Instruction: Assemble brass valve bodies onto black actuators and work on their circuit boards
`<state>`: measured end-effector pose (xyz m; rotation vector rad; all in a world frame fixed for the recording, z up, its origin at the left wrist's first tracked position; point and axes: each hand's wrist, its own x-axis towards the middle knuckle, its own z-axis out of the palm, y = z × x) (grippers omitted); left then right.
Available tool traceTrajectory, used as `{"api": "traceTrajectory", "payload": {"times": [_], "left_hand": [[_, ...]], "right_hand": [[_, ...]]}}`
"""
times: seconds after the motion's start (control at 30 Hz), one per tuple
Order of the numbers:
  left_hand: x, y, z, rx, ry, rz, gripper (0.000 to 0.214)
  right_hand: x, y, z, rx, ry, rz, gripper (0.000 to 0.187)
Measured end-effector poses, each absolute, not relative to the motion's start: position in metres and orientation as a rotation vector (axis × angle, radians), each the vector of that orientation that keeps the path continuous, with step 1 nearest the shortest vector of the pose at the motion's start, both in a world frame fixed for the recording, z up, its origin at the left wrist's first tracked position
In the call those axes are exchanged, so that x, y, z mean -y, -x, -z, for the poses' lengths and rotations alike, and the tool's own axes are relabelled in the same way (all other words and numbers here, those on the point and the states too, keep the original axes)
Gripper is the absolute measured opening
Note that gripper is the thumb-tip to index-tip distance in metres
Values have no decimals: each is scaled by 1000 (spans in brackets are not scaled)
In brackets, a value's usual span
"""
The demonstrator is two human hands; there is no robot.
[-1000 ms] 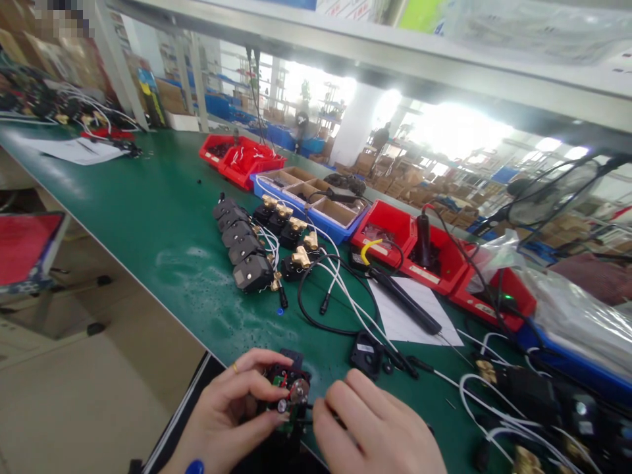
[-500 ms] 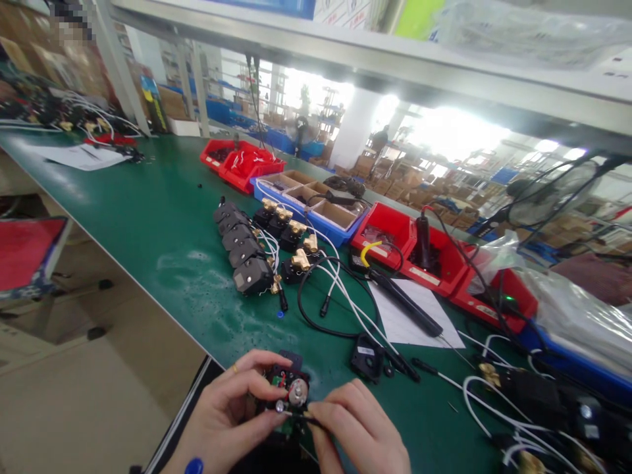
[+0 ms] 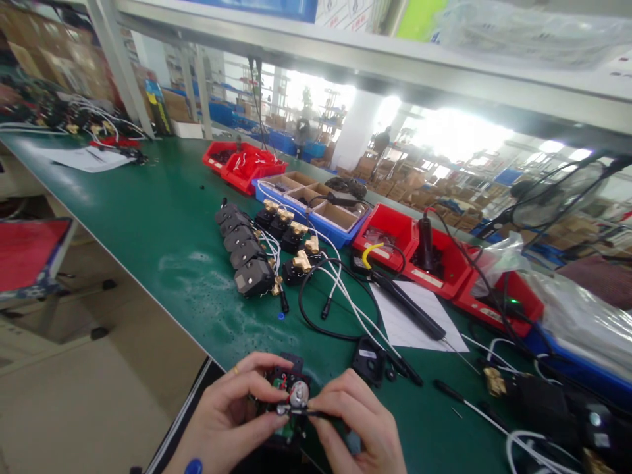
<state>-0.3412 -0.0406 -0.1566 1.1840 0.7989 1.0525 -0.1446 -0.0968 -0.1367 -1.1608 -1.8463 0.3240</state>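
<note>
My left hand (image 3: 241,408) grips an open black housing (image 3: 291,362) low in the view, over the table's front edge. Inside the housing show a round silver motor (image 3: 299,394), a green circuit board (image 3: 284,431) and red wires. At its near side my right hand (image 3: 353,418) pinches a thin dark piece with a pale metal end (image 3: 299,411); its exact kind is unclear. That end touches or nearly touches a small shiny round part (image 3: 282,409) by my left fingertips. Right of the housing lies a black cover (image 3: 369,360) with a white label.
Black valve units (image 3: 251,273) with brass fittings stand mid-table. A black electric screwdriver (image 3: 412,309) lies on white paper (image 3: 434,336). Red bins (image 3: 429,280) and a blue divided tray (image 3: 340,234) line the back. White cables and more units (image 3: 538,401) crowd the right.
The dark piece now lies more level, its pale end at the shiny part. A black-tipped white cable at right has shifted right and nearer. My left hand has kept its grip.
</note>
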Motion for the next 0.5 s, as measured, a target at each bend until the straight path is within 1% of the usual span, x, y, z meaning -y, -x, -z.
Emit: {"api": "traceTrajectory", "payload": {"times": [0.3,0.5], "left_hand": [[41,340,155,-804,-1183,-1052,24],[39,342,157,-801,-1202,-1049,21]], "right_hand": [[97,143,139,1851,1133,-279,24],[97,142,133,1782,1141,-294,24]]}}
